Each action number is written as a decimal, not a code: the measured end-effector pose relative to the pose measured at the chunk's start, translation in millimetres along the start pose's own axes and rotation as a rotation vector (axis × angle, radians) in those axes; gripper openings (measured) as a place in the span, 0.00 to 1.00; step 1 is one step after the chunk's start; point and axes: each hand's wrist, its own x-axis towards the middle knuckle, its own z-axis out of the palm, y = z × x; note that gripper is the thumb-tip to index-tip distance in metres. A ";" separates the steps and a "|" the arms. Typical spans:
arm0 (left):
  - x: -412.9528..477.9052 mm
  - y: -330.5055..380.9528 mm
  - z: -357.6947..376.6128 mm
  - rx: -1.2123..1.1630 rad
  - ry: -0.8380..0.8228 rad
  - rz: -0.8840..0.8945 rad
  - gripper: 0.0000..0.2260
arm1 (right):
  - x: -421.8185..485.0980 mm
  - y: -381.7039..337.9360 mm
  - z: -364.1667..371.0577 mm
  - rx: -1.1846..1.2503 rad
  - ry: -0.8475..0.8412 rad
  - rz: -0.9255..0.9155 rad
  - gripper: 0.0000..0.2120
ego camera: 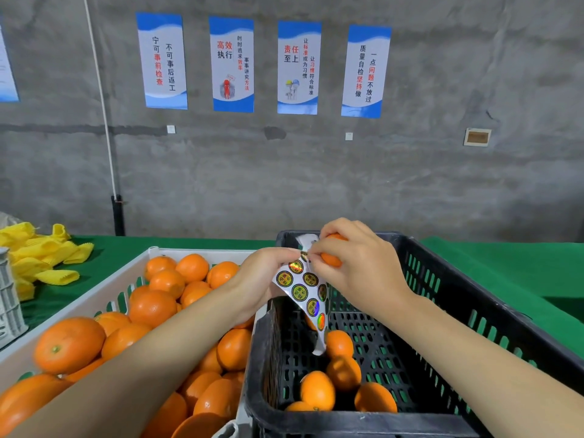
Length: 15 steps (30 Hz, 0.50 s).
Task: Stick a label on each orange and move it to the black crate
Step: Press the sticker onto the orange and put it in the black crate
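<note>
- We see the right hand's fingertips (317, 248) pinched on a round label (304, 256) at the top of the label sheet (300, 289), just above the centre of the frame.
- The right hand (357, 270) also curls round an orange (331, 259), which peeks out between its fingers and thumb, touching the sheet's upper edge.
- The left hand (259, 279), centre frame, grips the sheet from the left. The strip hangs down from it, showing shiny round labels.
- Both hands and the held orange hover over the far left corner of the black crate (480, 298), which fills the lower right.
- We count a few loose oranges (317, 390) on its floor, near the bottom edge.
- A white crate (94, 298) at lower left touches the black one and is heaped with oranges (151, 308).
- Both crates stand on a green cloth (505, 263).
- Yellow foam sleeves (47, 257) lie at the left edge.
- Four blue-and-white posters (232, 64) hang on the grey wall across the top.
</note>
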 end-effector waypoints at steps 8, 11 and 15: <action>-0.3 -2.7 -0.5 0.154 -0.013 0.084 0.13 | -3.6 6.3 -1.9 0.226 -0.164 0.096 0.03; 1.4 -4.5 -1.7 0.139 -0.002 0.085 0.15 | -3.1 3.0 -1.2 0.173 -0.147 0.063 0.03; 3.7 -4.1 -1.2 0.054 0.008 0.053 0.08 | -1.6 0.6 -3.6 0.029 -0.089 -0.109 0.01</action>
